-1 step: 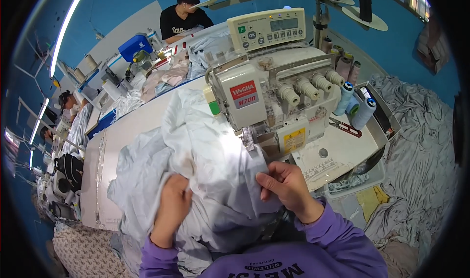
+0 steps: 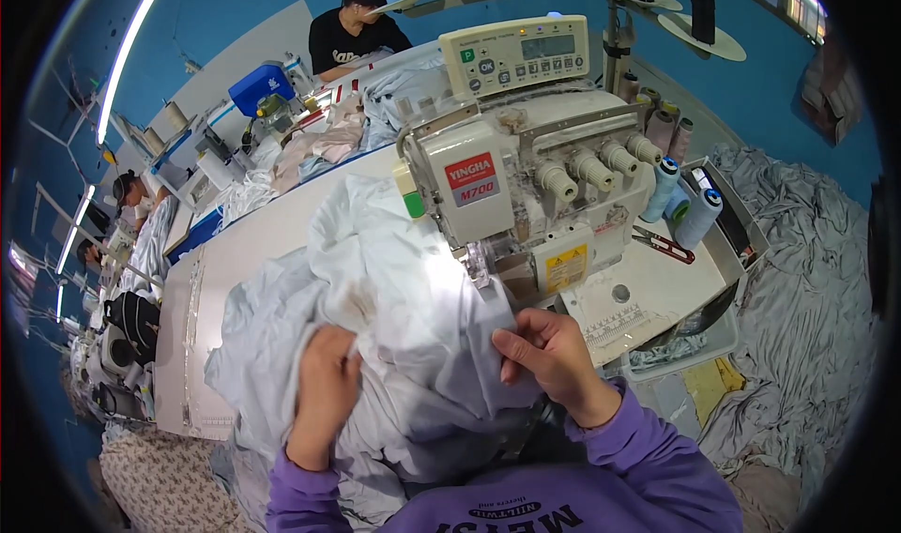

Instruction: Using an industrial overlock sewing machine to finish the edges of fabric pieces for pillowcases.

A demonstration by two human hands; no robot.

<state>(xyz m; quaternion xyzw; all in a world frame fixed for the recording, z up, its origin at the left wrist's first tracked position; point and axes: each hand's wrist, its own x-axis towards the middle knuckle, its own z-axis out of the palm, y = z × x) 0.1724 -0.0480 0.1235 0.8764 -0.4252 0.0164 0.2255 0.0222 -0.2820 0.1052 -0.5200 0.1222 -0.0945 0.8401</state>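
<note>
Red-handled snips [image 2: 668, 246] | floral fabric [image 2: 155, 477] (lower left) | co-worker [image 2: 355, 38] in black shirt | blue casing [image 2: 260, 87]

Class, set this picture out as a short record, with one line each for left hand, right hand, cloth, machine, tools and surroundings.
Left hand: on the cloth; grip unclear
Right hand: pinching the cloth between thumb and fingers
Cloth: pale, bunched, reaching the front of the sewing machine, brightly lit there
Sewing machine: cream, with a control panel on top
Tools: snips and blue thread spools to the machine's right
Surroundings: a person in a black top beyond; grey fabric heaped at right
</note>
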